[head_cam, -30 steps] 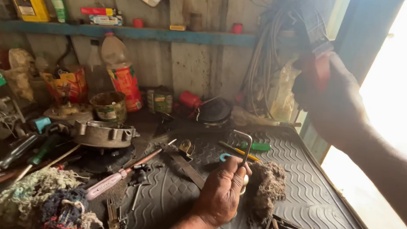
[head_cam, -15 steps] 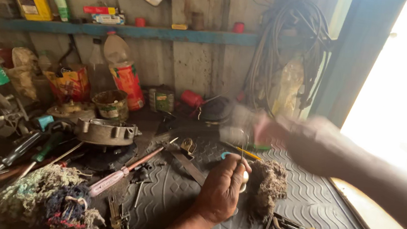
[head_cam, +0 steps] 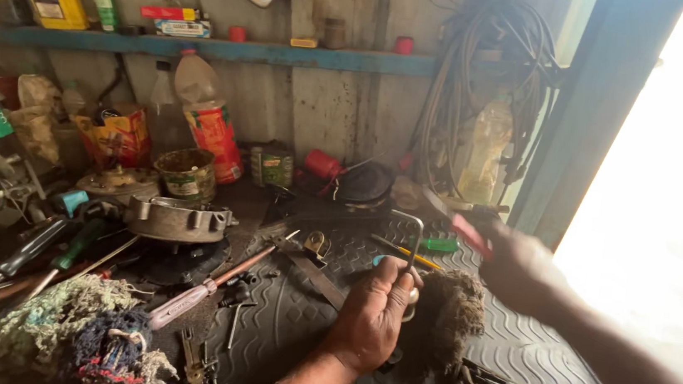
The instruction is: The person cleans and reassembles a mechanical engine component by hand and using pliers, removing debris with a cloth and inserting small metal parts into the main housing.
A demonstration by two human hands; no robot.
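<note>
Head view, the only one: the work in hand looks like a small part held down on the ribbed rubber mat while a tool is brought to it. To do this well, I judge the holding hand should press the part flat and steady against the mat, fingers clear of the spot where the tool lands, and the incoming tool should slow and line up before it touches.

Near the middle of the mat, the left hand is closed in a firm grip around the lower end of a bent metal rod, which rises from the fist and hooks over at the top. Something small and pale shows just right of the fingers, too hidden to identify. Touching the hand on its right lies a dark wad of rag.

Further right, the right hand is blurred; it seems closed on a red-handled tool pointing left toward the rod, apart from it. A long screwdriver lies left of the fist, and a round metal housing sits farther left.
</note>
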